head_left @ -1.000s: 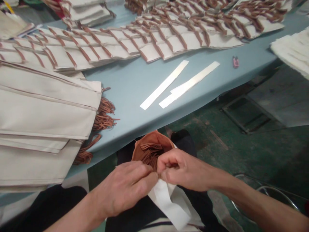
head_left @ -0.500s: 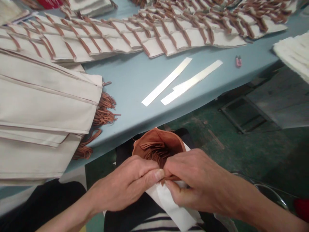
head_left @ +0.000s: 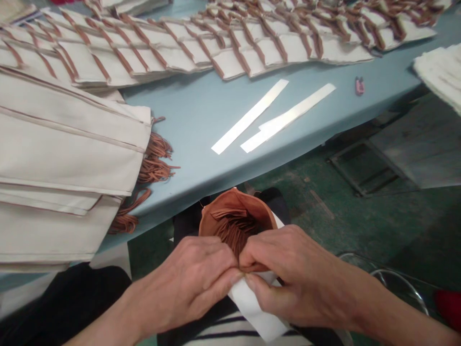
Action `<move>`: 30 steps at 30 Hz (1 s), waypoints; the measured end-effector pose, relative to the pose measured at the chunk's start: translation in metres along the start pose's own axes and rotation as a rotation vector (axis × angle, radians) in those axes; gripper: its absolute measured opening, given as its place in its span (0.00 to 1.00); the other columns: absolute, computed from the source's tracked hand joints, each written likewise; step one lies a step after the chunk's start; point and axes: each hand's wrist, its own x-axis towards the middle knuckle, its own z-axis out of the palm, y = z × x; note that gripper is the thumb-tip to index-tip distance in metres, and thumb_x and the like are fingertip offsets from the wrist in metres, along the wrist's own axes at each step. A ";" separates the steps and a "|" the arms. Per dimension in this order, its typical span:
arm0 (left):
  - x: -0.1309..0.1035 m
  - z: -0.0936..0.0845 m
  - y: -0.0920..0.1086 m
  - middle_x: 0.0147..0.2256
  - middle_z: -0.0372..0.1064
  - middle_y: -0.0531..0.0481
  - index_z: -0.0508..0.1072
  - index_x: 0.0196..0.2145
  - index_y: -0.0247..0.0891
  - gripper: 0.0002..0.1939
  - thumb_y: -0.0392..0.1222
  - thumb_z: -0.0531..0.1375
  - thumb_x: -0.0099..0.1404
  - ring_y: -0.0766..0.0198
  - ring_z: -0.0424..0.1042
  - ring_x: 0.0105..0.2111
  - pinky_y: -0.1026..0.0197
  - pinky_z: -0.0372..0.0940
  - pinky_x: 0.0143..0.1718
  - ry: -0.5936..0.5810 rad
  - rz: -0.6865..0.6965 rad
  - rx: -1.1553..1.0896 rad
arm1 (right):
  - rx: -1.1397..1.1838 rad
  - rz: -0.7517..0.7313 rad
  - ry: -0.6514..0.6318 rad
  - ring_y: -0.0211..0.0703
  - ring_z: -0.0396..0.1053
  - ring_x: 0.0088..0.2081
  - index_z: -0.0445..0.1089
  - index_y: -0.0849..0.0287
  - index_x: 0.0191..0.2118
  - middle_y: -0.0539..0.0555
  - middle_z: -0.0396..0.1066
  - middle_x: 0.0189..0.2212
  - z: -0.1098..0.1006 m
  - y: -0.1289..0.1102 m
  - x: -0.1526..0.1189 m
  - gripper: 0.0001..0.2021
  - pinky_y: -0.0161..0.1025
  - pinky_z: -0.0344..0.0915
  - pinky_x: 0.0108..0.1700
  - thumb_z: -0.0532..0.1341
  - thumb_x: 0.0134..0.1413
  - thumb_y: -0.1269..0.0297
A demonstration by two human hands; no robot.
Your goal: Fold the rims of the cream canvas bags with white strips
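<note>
An open brown-lined bag (head_left: 252, 199) sits in my lap, its mouth facing up, with bunched brown strips (head_left: 232, 230) inside. My left hand (head_left: 190, 276) pinches the near rim between thumb and bent fingers. Right beside it, my right hand (head_left: 288, 269) grips the same rim, so the two thumb tips nearly meet. Below the thumbs a flat white strip (head_left: 261, 312) hangs down over my lap; its upper end is hidden by the hands. The pinched edge itself is mostly covered by my fingers.
Across the blue table (head_left: 187, 129) lie long white strips (head_left: 252, 115) and a small pink tool (head_left: 359, 86). Overlapping cream pieces with brown edges (head_left: 230, 62) line the back. Large cream panels (head_left: 68, 154) with brown cords (head_left: 156, 168) are stacked at left. A metal frame (head_left: 363, 168) stands on the floor.
My hands have shifted slightly on the near rim, and the thumb tips are closer together. The view has tilted a little.
</note>
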 end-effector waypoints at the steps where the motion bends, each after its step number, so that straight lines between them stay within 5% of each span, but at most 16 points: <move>1: 0.000 0.002 0.000 0.28 0.66 0.53 0.66 0.33 0.38 0.20 0.41 0.44 0.82 0.64 0.64 0.28 0.59 0.58 0.32 0.020 0.022 0.052 | 0.030 0.033 -0.039 0.37 0.64 0.26 0.64 0.57 0.28 0.46 0.70 0.24 -0.002 0.000 0.000 0.07 0.37 0.55 0.32 0.59 0.51 0.75; 4: -0.002 0.008 0.000 0.28 0.64 0.55 0.64 0.32 0.39 0.20 0.39 0.43 0.82 0.64 0.62 0.26 0.59 0.57 0.31 0.064 0.048 0.111 | 0.109 0.096 -0.172 0.39 0.64 0.29 0.59 0.55 0.28 0.48 0.68 0.26 -0.009 0.005 0.003 0.11 0.38 0.57 0.36 0.53 0.61 0.74; 9: -0.007 0.010 0.000 0.30 0.63 0.57 0.61 0.34 0.40 0.21 0.45 0.39 0.83 0.67 0.65 0.29 0.63 0.59 0.36 0.090 -0.061 -0.134 | 0.400 0.173 -0.288 0.34 0.55 0.25 0.50 0.56 0.25 0.43 0.55 0.21 -0.010 0.012 0.010 0.19 0.35 0.53 0.30 0.50 0.71 0.66; 18: -0.009 0.020 -0.009 0.28 0.57 0.59 0.58 0.31 0.41 0.21 0.51 0.43 0.82 0.68 0.59 0.28 0.65 0.56 0.33 0.093 -0.165 -0.490 | 0.058 -0.042 -0.029 0.32 0.62 0.24 0.66 0.59 0.26 0.45 0.68 0.22 0.004 0.012 0.005 0.09 0.34 0.52 0.30 0.57 0.54 0.78; 25: -0.006 0.016 -0.013 0.25 0.56 0.60 0.63 0.29 0.40 0.17 0.44 0.53 0.79 0.70 0.58 0.26 0.67 0.55 0.30 0.038 -0.135 -0.611 | -0.171 -0.192 0.080 0.35 0.62 0.23 0.68 0.58 0.26 0.46 0.68 0.21 0.008 0.008 -0.001 0.14 0.38 0.51 0.28 0.55 0.62 0.75; 30: 0.000 0.008 -0.006 0.25 0.57 0.61 0.61 0.29 0.41 0.13 0.32 0.56 0.72 0.71 0.59 0.25 0.67 0.54 0.29 0.029 -0.068 -0.468 | -0.332 -0.262 0.169 0.37 0.62 0.21 0.67 0.56 0.25 0.46 0.66 0.19 0.010 -0.002 -0.008 0.20 0.40 0.51 0.26 0.49 0.69 0.75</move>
